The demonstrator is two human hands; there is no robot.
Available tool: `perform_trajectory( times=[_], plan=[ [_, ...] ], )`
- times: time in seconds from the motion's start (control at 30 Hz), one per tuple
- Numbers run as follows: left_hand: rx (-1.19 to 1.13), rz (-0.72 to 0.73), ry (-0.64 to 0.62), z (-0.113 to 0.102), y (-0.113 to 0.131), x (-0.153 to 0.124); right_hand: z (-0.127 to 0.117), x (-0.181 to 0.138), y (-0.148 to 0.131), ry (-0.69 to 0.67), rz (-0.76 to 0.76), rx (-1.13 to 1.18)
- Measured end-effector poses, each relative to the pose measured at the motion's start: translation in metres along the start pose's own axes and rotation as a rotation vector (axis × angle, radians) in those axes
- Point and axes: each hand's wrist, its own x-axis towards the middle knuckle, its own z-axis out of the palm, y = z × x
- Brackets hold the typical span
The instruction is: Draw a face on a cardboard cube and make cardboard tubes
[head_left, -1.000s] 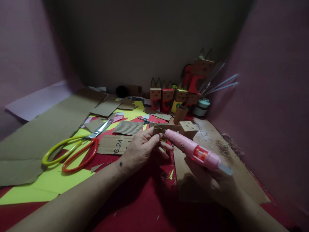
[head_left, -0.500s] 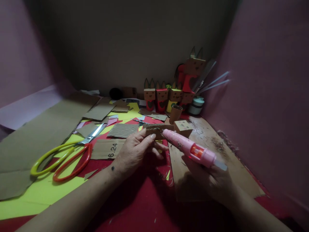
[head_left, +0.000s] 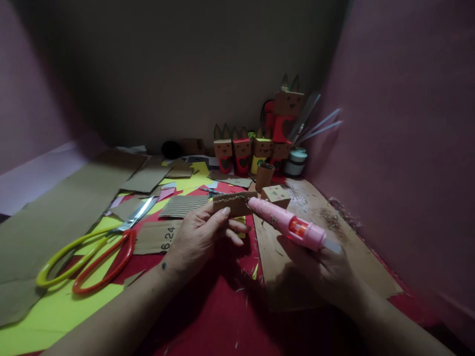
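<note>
Glue gun point(head_left: 276, 217) is moving right along strip point(head_left: 233, 204) since earlier frames

Nozzle point(head_left: 253, 202) is leaving mid-strip behind and now sitting by the top edge, near the right end; can't tell if it's touching. Shiny line is running along that edge, left of the nozzle. Camera is swinging right too, so everything's sliding left in view.

Left hand point(head_left: 198, 232): grip is pinching the strip's left end between thumb and fingers, no gap showing; remaining fingers are spreading below it. Strip is hanging above the table point(head_left: 208, 316), long edge up.

Right hand point(head_left: 321, 269): grip is wrapping around the gun's underside, mostly in shadow. Trigger is hidden, can't tell how far it's being squeezed. Gun is tilting, nozzle pointing up-left in view; glue stick point(head_left: 332, 246) is poking out the back.

Around: scissors point(head_left: 128, 226) are lying spread at left, partly over yellow paper point(head_left: 63, 316). Ribbed piece point(head_left: 183, 206) and "6.24" card point(head_left: 152, 237) are lying near the left hand. Box point(head_left: 275, 194) with drawn face is sitting just behind the nozzle, tube point(head_left: 264, 176) standing behind that. Eared figures point(head_left: 242, 151) are lining up at back, jar point(head_left: 296, 161) sitting to their right.
</note>
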Motion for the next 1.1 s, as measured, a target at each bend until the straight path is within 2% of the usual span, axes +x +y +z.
perform_trajectory(
  times=[0.5, 0.77, 1.1],
  plan=[
    [-0.026, -0.015, 0.046, 0.0011, 0.0023, -0.0003, -0.0016, 0.0064, -0.0048, 0.027, 0.028, 0.056],
    [0.005, -0.002, 0.066, 0.0020, 0.0033, 0.0006, -0.0002, 0.0047, 0.0018, 0.065, 0.013, 0.184],
    [-0.004, -0.019, 0.069, 0.0000, 0.0039, 0.0019, -0.0006, 0.0066, 0.0043, 0.059, 0.044, 0.135]
  ],
)
